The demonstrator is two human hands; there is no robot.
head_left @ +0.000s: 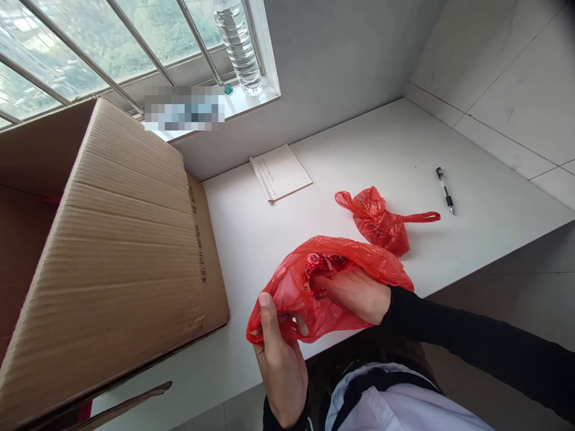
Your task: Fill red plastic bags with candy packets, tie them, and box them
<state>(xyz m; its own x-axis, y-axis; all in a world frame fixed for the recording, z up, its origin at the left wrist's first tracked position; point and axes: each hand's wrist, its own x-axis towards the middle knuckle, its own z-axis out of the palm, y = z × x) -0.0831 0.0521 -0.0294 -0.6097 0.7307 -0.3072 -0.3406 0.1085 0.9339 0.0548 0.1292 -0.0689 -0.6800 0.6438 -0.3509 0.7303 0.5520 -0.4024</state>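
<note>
A thin red plastic bag (pixel 287 287) is held with its mouth spread at the front edge of the table. My left hand (pixel 281 353) is closed on the bag's left rim, the thumb outside and the other fingers within the plastic. Inside the bag is my right hand (pixel 359 293), its fingertips among shiny red printed packets (pixel 315 261). Those fingers are mostly hidden, so whether they grip a packet is unclear. Just behind lies a smaller red plastic bag (pixel 381 221), knotted, with its handle loops sticking out.
A large open cardboard box (pixel 135 239) fills the left side. On the white table (pixel 359 155) lie a cream notebook (pixel 287 172) and a black-capped pen (pixel 445 190). A clear water bottle (pixel 240 48) stands on the sill by the barred window.
</note>
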